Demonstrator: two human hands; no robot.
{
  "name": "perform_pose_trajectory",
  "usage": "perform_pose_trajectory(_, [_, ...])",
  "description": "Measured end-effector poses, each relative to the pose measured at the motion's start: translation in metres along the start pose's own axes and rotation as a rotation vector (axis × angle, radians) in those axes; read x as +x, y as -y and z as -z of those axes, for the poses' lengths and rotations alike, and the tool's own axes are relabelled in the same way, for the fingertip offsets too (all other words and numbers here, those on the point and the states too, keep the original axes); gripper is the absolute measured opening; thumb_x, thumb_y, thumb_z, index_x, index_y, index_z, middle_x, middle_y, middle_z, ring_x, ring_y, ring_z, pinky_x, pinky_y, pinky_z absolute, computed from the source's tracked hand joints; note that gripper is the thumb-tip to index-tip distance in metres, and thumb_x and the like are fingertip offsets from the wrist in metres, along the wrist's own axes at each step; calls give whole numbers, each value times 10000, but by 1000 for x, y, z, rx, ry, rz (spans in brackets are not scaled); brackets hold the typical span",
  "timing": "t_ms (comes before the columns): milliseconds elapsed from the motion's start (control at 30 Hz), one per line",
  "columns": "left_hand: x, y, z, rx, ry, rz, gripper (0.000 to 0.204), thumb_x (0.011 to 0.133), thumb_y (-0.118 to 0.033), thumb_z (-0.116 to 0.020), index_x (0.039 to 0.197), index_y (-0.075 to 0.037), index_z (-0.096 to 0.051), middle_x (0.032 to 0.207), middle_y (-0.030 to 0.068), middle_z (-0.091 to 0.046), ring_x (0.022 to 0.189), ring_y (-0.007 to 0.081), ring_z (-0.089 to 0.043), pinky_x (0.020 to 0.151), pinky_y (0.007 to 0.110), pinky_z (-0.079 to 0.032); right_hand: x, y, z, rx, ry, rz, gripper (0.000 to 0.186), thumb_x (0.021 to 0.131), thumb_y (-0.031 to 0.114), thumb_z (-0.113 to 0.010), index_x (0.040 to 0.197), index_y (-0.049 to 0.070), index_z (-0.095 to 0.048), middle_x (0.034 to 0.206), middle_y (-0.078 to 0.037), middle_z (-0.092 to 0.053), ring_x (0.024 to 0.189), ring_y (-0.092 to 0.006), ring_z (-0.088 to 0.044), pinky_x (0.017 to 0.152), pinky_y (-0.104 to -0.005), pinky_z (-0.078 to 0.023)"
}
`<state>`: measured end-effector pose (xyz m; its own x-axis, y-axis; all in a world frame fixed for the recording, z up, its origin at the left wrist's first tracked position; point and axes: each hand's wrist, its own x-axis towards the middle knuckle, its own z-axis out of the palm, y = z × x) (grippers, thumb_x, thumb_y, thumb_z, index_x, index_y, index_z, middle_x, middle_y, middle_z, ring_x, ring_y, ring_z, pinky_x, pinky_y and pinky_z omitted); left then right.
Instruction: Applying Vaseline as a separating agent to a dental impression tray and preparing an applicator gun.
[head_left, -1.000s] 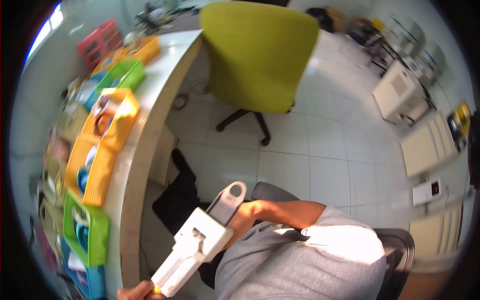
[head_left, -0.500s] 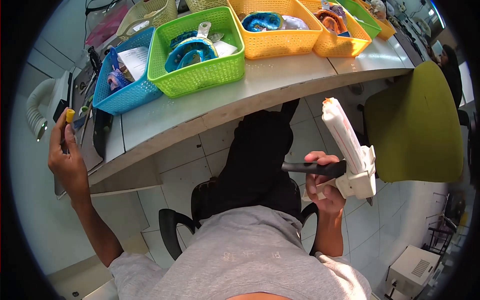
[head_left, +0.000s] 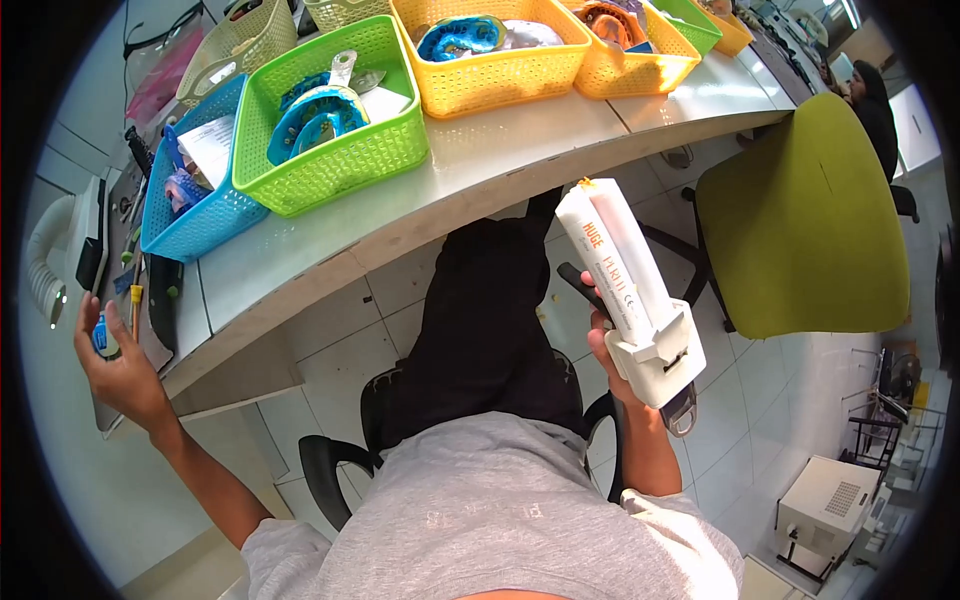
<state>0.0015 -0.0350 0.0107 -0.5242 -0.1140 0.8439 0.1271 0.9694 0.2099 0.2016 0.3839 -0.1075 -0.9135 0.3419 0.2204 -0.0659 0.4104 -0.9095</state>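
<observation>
My right hand [head_left: 618, 362] is wrapped around a dispensing gun [head_left: 655, 365] with a white body and a dark handle. A white twin-barrel cartridge [head_left: 615, 255] with orange print sits in the gun, its end tilted up toward the desk. My left hand [head_left: 122, 378] is at the desk's left end, thumb and fingers apart. A small blue item [head_left: 101, 335] shows between thumb and fingers; whether they touch it I cannot tell. Beside the fingertips lies a slim tool with a yellow part [head_left: 136, 294].
Along the desk [head_left: 330, 245] stand a blue basket [head_left: 205, 225], a green basket [head_left: 335, 175] with a blue impression tray [head_left: 318, 122], and yellow [head_left: 505, 85] and orange baskets [head_left: 640, 72]. A green chair [head_left: 805, 220] is at right. A white hose [head_left: 45, 265] hangs at far left.
My left hand has lowered and its fingers have spread; the yellow piece no longer shows at its fingertips. My right hand has turned the gun, so the cartridge's printed side shows. The view has shifted.
</observation>
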Motion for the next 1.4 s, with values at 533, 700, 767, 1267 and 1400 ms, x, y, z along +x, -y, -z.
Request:
perform_pose_trajectory(533, [-120, -266, -65, -2072, 1531, 666, 549, 969, -328, -513, 1372, 22, -385, 1274, 170, -549, 1159, 219, -562, 943, 378, -491, 14, 1, -16, -15, -126, -164, 387, 761, 89, -682, 1131, 2, -607, 1003, -122, -651, 955, -233, -631, 829, -319, -494])
perform_pose_trajectory(700, [-115, -277, -68, -2071, 1557, 805, 429, 976, -227, -527, 1307, 32, -437, 1098, 76, -615, 970, 138, -619, 835, 315, -539, 12, 3, -1, -143, -27, -165, 378, 781, 135, -679, 1129, 15, -594, 1000, -104, -636, 944, -231, -620, 814, -332, -495])
perform_pose_trajectory(767, [-114, -278, -68, -2063, 1541, 827, 409, 972, -218, -533, 1284, 37, -467, 1087, 99, -625, 979, 157, -625, 836, 323, -539, 16, 6, 0, -190, 24, -199, 313, 806, 168, -668, 1063, 15, -578, 964, -98, -609, 917, -242, -604, 817, -358, -495])
perform_pose_trajectory(1267, [-120, -285, -47, -1690, 1021, -703, 330, 792, -191, -724, 1084, -53, -656, 768, 72, -672, 682, 235, -664, 696, 296, -563, 3, -7, 43, 337, -280, 165, 341, 725, 160, -621, 1006, 37, -472, 925, -119, -503, 952, -291, -522, 1011, -531, -358])
perform_pose_trajectory(1400, [-106, -288, -73, -1497, 1570, 124, 224, 936, -164, -582, 935, 44, -666, 778, 76, -693, 742, 147, -673, 718, 267, -541, 17, -10, 35, 218, -92, 178, 315, 798, 3, -571, 1112, -18, -558, 1023, -132, -602, 1017, -298, -586, 924, -452, -460])
